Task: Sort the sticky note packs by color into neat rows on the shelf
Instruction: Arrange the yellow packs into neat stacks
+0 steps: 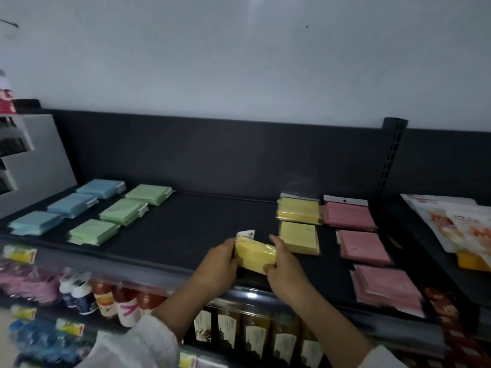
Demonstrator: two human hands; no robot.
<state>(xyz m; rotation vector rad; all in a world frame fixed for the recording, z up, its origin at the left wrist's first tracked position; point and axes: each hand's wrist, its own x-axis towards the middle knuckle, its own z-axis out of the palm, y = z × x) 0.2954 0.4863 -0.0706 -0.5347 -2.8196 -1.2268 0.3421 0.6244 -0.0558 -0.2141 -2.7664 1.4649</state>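
Yellow pack (pixel 255 255) gripped between left hand (pixel 218 264), right hand (pixel 282 266).

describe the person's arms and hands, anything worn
The left hand and right hand are bare, no gloves, no watch or rings visible. Forearms uncovered. The left sleeve is whitish, soft, bunched near the elbow; the right sleeve, matching, barely shows.

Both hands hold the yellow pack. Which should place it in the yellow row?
Probably the right hand: it grips the yellow pack on the side nearest the yellow row; the left hand is farther.
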